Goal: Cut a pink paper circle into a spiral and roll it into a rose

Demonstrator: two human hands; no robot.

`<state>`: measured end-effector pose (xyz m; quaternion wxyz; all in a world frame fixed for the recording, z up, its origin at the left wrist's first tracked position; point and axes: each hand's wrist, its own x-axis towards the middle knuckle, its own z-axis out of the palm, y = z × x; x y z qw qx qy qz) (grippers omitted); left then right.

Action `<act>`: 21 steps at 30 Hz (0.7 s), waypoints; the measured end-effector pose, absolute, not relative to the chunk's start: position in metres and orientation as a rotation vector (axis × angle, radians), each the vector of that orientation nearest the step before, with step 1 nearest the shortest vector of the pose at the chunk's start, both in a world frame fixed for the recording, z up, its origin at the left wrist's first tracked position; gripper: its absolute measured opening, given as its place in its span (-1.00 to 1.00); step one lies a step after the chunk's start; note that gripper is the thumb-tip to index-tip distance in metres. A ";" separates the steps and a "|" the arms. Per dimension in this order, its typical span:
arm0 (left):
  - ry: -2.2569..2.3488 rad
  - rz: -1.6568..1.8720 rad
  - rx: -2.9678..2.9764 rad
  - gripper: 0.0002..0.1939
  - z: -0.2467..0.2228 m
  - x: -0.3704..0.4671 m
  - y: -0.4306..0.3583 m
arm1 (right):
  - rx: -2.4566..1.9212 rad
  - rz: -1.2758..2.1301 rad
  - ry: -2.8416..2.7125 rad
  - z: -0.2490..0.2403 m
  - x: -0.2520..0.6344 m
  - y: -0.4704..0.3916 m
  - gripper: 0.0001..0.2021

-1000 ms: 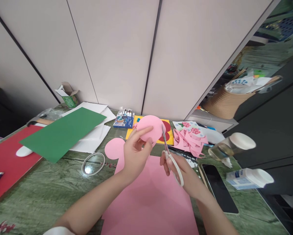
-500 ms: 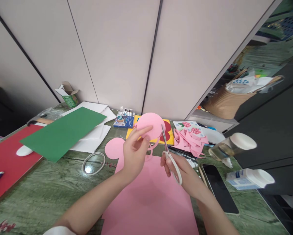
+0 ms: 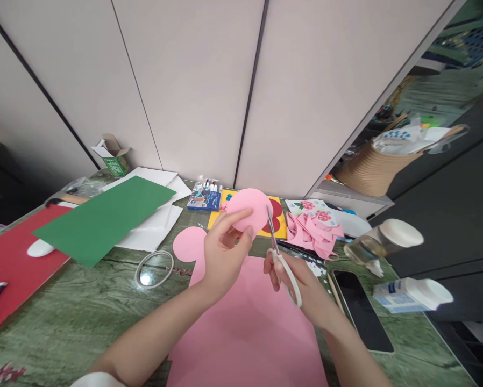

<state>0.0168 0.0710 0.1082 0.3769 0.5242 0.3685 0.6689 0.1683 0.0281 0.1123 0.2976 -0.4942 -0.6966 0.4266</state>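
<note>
A round pink paper disc [image 3: 247, 203] is pinched between the fingers and thumb of my left hand [image 3: 226, 252]. My right hand [image 3: 296, 279] grips white-handled scissors [image 3: 289, 279], whose blades touch the disc's right edge. Below both hands lies a large pink sheet [image 3: 245, 328]. Another pink disc [image 3: 188, 244] rests at that sheet's upper left corner. Behind the held disc is a yellow sheet with red shapes [image 3: 282, 228], partly covered. Curled pink paper scraps [image 3: 312, 234] are heaped to its right.
On the left are a green sheet [image 3: 108, 217], white papers [image 3: 153, 231], a red board [image 3: 19, 263] and a ring [image 3: 154, 269]. A marker box [image 3: 204, 198] stands at the back. At right are a phone [image 3: 362, 309], a jar [image 3: 381, 242] and a white bottle [image 3: 413, 294].
A curved pink strip that hung below the held disc is no longer visible there. The disc and my left hand have shifted slightly right and down.
</note>
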 end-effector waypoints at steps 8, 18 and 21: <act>0.978 1.693 1.380 -0.77 0.110 0.017 0.070 | -1.281 1.121 -1.831 0.111 0.168 0.028 -0.63; 0.974 1.698 1.372 -0.80 0.108 0.016 0.071 | -1.321 1.145 -1.836 0.111 0.169 0.027 -0.61; 0.990 1.709 1.369 -0.80 0.108 0.016 0.071 | -1.325 1.134 -1.846 0.112 0.168 0.028 -0.60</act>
